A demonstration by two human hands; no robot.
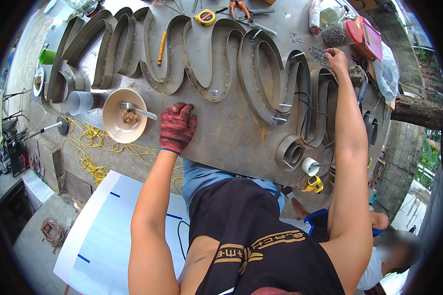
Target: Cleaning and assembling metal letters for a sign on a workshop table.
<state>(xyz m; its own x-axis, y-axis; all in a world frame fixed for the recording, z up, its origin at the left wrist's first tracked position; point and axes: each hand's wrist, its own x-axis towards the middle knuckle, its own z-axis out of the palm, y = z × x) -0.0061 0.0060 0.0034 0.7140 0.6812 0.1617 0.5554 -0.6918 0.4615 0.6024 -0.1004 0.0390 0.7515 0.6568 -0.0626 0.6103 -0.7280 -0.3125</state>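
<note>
My left hand (178,127), in a red and black knit glove, rests palm down near the front edge of the metal table (216,142). Its fingers are loosely bent and slightly apart, with nothing visible in them. My bare right hand (336,61) reaches to the far right, fingertips pinched together beside a pile of small grey metal pieces (318,55). What they pinch is too small to make out. Between and beyond my hands stand bent metal strips forming a large curvy outline (170,83). Several short light rods (284,105) lie against its edges on the right.
A bowl (114,133) with a fork and food stands left, beside a clear cup (79,103). At the back are a pencil (161,49), tape measure (205,17), pliers (240,11) and red-lidded jar (342,33). A yellow cord (91,147) lies below; another person (394,250) is lower right.
</note>
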